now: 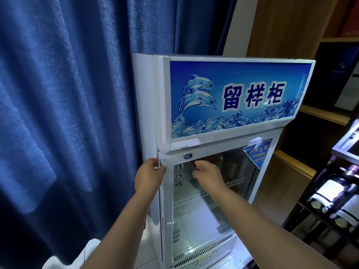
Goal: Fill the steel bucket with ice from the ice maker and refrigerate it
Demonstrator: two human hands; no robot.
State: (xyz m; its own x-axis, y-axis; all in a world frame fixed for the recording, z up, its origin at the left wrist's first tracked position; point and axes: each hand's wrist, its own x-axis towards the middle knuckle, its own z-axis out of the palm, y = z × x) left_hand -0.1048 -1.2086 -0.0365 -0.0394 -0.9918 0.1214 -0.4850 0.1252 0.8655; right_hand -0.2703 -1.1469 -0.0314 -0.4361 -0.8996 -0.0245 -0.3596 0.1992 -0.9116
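We are seeing only the person's two arms, both being cut off by the bottom edge of the picture. The bare left forearm [120,226] is showing uncovered along its whole visible length, slender and smooth, narrowing toward the wrist. The bare left hand [148,176] is showing us its rounded back and the thumb. The bare right forearm [262,220] is likewise showing uncovered up to the wrist, looking broader nearer the camera. The bare right hand [208,174] is showing its back, thumb and knuckles; its fingertips are proving too shaded for us to describe.
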